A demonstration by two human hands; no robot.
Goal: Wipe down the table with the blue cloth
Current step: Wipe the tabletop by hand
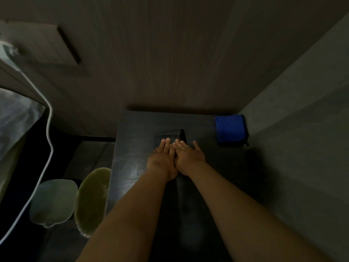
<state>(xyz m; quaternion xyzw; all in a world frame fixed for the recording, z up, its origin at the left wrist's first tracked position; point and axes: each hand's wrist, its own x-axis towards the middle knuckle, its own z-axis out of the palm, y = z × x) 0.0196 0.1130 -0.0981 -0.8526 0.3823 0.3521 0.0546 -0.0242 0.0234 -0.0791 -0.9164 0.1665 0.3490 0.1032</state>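
the blue cloth [230,128] sits folded into a neat block at the far right corner of the dark worktop [132,167], tight against the grey wall [294,152] on that side, and no hand is touching it. by the look of it the wiping has not begun: the cloth is folded and dry-looking, and the whole surface is left to do, though the light is too dim to tell any dust or marks on it. the right hand [188,155] is nearer the cloth but well apart from it, fingers straight and thumb spread, holding nothing. the left hand [163,157] lies just beside it, the two touching along their inner edges, its fingers also straight and holding nothing. both are near the middle of the worktop; whether they rest on it or hover just above cannot be told. just beyond the fingertips lies a dark flat rectangular object [168,134], too dim to name, which would probably need lifting or wiping around. off the worktop's left edge, lower down, are a round green container [92,201] and a pale one [53,201], with a white cable [49,129] curving past them.
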